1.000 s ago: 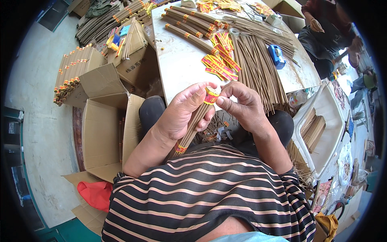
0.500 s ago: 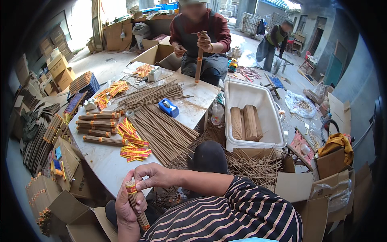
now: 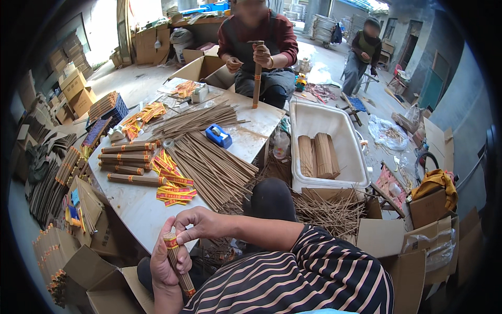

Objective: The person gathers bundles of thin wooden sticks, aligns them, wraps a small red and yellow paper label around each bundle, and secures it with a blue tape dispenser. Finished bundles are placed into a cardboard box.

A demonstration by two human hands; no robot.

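Compared with one second ago, the view has swung up and rightward: the bare left hand, the bare right hand and the slender brown stick bundle banded in red and yellow now sit toward seven o'clock, not near the centre. The seated co-worker in a dark apron and maroon sleeves has shifted from two o'clock to twelve. Since half a second ago, the standing person in a dark green vest and grey trousers, between one and two o'clock, has straightened from a stoop.
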